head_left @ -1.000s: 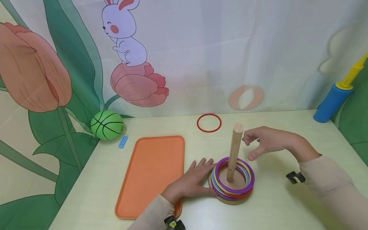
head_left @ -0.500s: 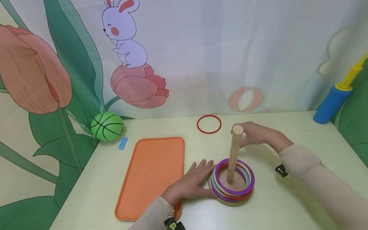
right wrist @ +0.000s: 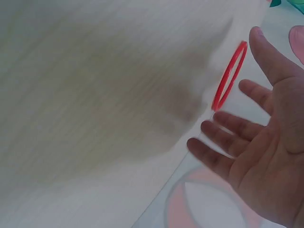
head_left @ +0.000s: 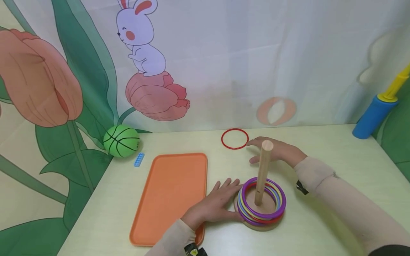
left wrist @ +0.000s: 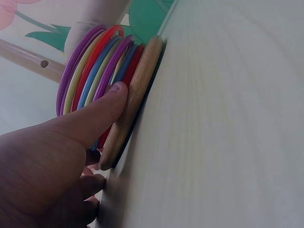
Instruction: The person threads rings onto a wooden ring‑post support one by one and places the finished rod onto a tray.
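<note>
A wooden peg (head_left: 263, 172) stands upright on a round wooden base (head_left: 261, 228) in the head view. Several purple, red, yellow and blue rings (head_left: 263, 216) are stacked loosely around it. My left hand (head_left: 213, 206) is beside the base with fingers spread. In the left wrist view its thumb (left wrist: 111, 99) rests against the lowest rings and the base edge (left wrist: 137, 92). My right hand (head_left: 279, 148) reaches behind the peg, partly hidden by it, fingers stretched and holding nothing. Its fingertips are right at the edge of a single red ring (head_left: 235, 148) lying flat near the back.
An orange tray (head_left: 173, 199) lies left of the peg, with my left forearm over its near right corner. At the back left are a green ball (head_left: 121, 141) and a small blue brick (head_left: 139, 159). A blue and yellow pump (head_left: 374, 117) stands at the back right.
My right hand has moved left, from the right of the peg to behind it, and its fingers have stretched toward the single red ring. My left hand has stayed at the base.
</note>
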The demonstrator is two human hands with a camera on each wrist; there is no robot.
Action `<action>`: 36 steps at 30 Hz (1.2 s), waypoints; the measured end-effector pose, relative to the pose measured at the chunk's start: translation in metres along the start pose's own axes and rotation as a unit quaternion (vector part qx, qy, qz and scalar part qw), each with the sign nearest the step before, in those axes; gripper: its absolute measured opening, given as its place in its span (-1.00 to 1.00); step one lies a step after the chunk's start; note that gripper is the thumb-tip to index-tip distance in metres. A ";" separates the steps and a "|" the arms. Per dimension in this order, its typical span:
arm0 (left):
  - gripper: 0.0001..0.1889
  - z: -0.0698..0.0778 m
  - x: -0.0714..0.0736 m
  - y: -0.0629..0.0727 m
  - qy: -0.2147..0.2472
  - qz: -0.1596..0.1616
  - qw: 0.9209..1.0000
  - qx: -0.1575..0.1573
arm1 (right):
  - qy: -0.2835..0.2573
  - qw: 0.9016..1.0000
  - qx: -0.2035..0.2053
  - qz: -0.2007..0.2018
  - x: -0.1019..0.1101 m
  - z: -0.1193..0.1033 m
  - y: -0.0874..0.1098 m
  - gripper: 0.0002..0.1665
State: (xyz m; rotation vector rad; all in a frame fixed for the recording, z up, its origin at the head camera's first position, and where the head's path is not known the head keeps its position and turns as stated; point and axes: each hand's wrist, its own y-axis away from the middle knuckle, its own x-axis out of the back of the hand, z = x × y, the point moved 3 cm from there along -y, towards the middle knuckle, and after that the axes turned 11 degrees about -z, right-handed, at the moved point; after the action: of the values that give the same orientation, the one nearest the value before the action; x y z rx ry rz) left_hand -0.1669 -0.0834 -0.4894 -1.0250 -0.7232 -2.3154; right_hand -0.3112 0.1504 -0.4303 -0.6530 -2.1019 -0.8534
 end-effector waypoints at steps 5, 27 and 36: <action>0.03 0.001 -0.001 0.000 0.008 -0.002 1.000 0.000 | 0.005 0.999 -0.039 -0.027 -0.008 0.014 -0.014 0.08; 0.03 -0.001 -0.001 -0.001 0.004 -0.001 1.000 0.003 | 0.007 0.998 -0.062 0.018 -0.017 0.028 -0.013 -0.35; 0.03 -0.001 -0.001 -0.001 0.005 0.003 1.000 0.002 | -0.044 0.996 -0.050 0.051 -0.022 0.032 -0.008 -0.40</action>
State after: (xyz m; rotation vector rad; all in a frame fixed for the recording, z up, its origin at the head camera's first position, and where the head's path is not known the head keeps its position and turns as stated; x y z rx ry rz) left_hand -0.1675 -0.0830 -0.4914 -1.0125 -0.7194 -2.3116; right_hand -0.3187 0.1655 -0.4660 -0.8579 -2.0951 -0.8901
